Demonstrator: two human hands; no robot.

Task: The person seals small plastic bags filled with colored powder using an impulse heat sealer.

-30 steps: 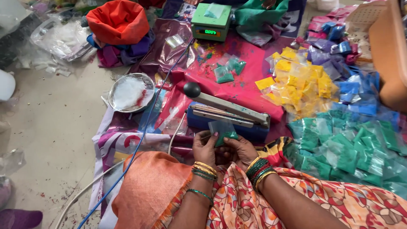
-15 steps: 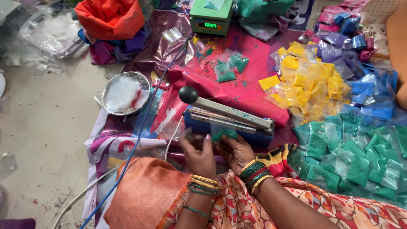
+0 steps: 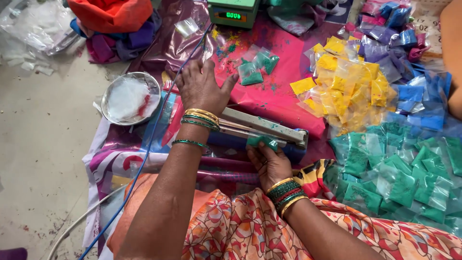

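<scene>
At six o'clock from the green scale [image 3: 234, 10], the left hand [image 3: 201, 85] presses flat and open on the heat sealer [image 3: 262, 129] arm; the right hand [image 3: 271, 161] pinches a green powder packet [image 3: 262, 141] under its bar. Sealing seems underway; next comes lifting, judged from this.

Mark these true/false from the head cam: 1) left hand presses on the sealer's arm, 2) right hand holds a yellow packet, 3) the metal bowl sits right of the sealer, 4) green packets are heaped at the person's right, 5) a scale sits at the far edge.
1) True: the left hand rests on the handle end of the sealer.
2) False: the right hand holds a green packet at the sealer's bar.
3) False: the metal bowl lies left of it.
4) True: the green packets are heaped there.
5) True: the scale sits beyond the pink sheet.
</scene>
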